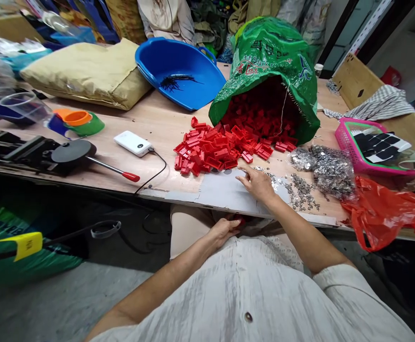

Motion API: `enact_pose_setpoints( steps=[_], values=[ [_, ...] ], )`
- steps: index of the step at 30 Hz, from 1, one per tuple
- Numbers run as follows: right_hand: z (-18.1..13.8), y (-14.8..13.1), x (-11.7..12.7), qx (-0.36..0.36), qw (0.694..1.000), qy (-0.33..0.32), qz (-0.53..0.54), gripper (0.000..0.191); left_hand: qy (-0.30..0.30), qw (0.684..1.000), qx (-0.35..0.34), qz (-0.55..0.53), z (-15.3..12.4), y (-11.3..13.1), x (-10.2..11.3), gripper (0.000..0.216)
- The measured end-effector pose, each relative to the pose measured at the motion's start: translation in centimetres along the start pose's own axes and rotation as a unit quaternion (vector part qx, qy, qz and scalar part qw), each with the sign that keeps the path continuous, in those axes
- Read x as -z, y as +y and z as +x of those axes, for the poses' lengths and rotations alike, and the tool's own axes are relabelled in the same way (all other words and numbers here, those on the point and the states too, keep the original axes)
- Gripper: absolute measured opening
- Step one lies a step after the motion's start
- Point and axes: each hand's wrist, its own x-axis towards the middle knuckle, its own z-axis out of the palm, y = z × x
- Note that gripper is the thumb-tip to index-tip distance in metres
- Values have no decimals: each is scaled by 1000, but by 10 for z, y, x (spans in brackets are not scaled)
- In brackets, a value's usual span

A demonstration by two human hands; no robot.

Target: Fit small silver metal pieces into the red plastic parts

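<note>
My left hand (224,231) is low in front of my lap, below the table edge. Its fingers are closed round a red plastic part (242,221), of which only a bit shows. Over the grey-white sheet (217,190) at the table's front hovers my right hand (260,184), its thumb and index finger apart with nothing visible between them. Just beyond it lies a heap of red plastic parts (214,147), spilling from a green woven sack (275,52). Small metal pieces (300,192) are scattered to the right of this hand.
Plastic bags of metal pieces (332,173), a pink basket (346,137) and a red plastic bag (392,209) are at right. Leftward are a white power bank (132,142) with a cable, a lever tool (72,151), a blue basin (193,71) and a brown paper sack (89,71).
</note>
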Motion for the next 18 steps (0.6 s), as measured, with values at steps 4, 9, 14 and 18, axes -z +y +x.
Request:
enact_pose_setpoints(
  steps=[4,9,14,18],
  values=[
    [38,-15,-9,25,999,10,-37,42,-2,1000,-19,3,1,1,5,29],
    [74,-23,-20,31,997,8,-66,43,-22,999,-19,31,-13,6,9,46],
    [82,-21,-28,74,997,2,-20,31,-48,996,-23,76,-28,13,8,46],
    [66,-18,-32,103,994,-20,-7,24,-89,992,-38,86,-41,24,3,44]
  ],
)
